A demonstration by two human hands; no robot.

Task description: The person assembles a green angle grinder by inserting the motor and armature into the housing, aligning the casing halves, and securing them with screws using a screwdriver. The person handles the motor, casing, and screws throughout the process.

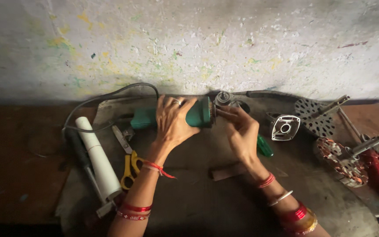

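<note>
Likely hefty and rigid, the green plastic-bodied angle grinder (172, 117) sits clenched mid-barrel in left hand (172, 120); right hand (241, 131) pinches its metal armature end (223, 102).

A repair workshop: a dark, grimy wooden bench (18, 175) against a paint-flecked plaster wall (198, 44), strewn with yellow-handled pliers (128, 162), perforated metal rotor parts (343, 160) (some near the right edge) and a silver cast housing (284, 127).

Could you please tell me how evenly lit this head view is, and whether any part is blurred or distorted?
Head view: the wall is brightly lit, the workbench dim and shadowed; the left hand on the green power tool and the right hand are reasonably sharp; the wide lens bows the bench edge.
</note>
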